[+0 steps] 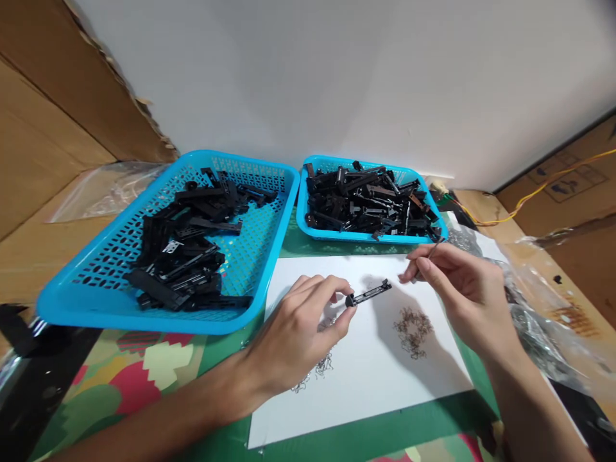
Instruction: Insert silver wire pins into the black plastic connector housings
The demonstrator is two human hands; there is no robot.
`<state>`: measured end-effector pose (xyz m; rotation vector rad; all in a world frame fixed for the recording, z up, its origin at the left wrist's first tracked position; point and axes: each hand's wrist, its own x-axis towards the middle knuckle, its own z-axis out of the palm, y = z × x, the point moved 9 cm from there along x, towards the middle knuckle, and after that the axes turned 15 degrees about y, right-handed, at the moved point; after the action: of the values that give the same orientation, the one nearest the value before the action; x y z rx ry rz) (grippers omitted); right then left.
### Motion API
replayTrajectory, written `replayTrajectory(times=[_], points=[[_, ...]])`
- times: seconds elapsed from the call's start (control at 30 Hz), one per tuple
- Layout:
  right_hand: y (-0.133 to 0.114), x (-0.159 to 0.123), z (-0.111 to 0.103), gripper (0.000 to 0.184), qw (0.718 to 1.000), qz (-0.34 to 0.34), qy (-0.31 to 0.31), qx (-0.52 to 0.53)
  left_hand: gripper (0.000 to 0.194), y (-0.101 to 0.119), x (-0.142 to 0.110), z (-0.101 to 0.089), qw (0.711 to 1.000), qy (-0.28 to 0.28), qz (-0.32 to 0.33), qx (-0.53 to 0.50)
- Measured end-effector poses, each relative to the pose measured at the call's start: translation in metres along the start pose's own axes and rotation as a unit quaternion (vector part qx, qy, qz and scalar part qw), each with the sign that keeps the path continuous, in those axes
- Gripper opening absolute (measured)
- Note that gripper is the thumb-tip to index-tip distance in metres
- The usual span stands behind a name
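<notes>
While our left hand (301,327) pinches one end of a slender black part (371,294) between thumb and index finger, the rest of that part juts out toward the right, above a white sheet (360,398). Its pinched end is partly covered by the fingertips, and we cannot make out the fine detail inside its narrow frame. Our right hand (474,292), just beside the part's free end but apart from it, has thumb and fingers closed on a slim dark tool (437,246); most of the tool is hidden by the fingers (we see only a bit of it above the knuckles and a trace by the thumb), so we cannot tell its exact kind.

Below the right hand, a loose heap of tiny brownish wire pieces (412,332) lies on the sheet, too tangled for us to separate. A second, greyer cluster (324,366) is half covered by our left hand. Behind the sheet we see two blue baskets, the left one (192,326) and the right one (337,236), both holding jumbled black parts that overlap and hide one another. At right, crumpled clear plastic (536,340) is partly blocked by our forearm, and both forearms run out of view.
</notes>
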<state>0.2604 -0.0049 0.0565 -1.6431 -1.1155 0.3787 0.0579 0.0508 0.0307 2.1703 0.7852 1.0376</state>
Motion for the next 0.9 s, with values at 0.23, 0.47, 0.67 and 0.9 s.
replayTrajectory(times=[0.23, 0.47, 0.67, 0.9], points=[[0.028, -0.038, 0.002, 0.017, 0.964, 0.005, -0.195, -0.178, 0.014, -0.010, -0.001, -0.002, 0.996, 0.000, -0.071, -0.052], [0.035, -0.049, 0.021, 0.013, 0.952, -0.017, -0.226, -0.206, 0.012, -0.020, 0.007, -0.003, 0.982, 0.036, -0.143, -0.115], [0.027, -0.052, 0.030, 0.017, 0.943, -0.028, -0.256, -0.208, 0.022, -0.026, 0.005, -0.001, 0.978, 0.027, -0.171, -0.121], [0.017, -0.046, 0.029, 0.025, 0.971, 0.017, -0.215, -0.107, 0.021, -0.025, 0.002, -0.001, 0.971, 0.004, -0.190, -0.143]])
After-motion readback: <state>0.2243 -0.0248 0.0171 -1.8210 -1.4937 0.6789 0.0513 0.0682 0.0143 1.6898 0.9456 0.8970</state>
